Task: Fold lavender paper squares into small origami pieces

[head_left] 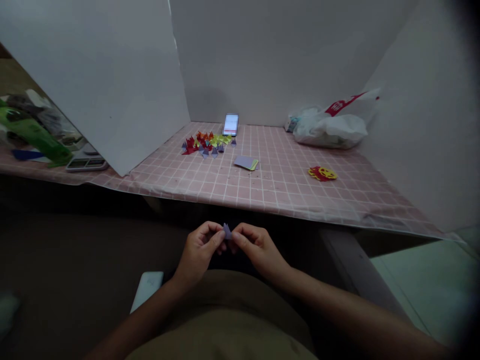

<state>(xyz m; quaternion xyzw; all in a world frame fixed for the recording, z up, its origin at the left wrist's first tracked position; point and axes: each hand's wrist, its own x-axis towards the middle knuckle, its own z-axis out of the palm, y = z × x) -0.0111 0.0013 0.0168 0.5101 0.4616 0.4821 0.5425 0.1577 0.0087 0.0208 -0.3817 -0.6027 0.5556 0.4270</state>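
Note:
Below the table's front edge, over my lap, both hands pinch one small purple folded paper piece. My left hand grips its left side with fingers curled. My right hand grips its right side, thumb and fingertips pressed together. On the pink checked table lies a heap of several folded paper triangles in red, orange, yellow and purple. A small stack of purple and yellow-green paper sheets lies nearer the middle.
A phone stands at the back wall. A white plastic bag sits at the back right, red and yellow paper cutouts in front of it. White boards wall the table. A scale and green packaging lie at the left.

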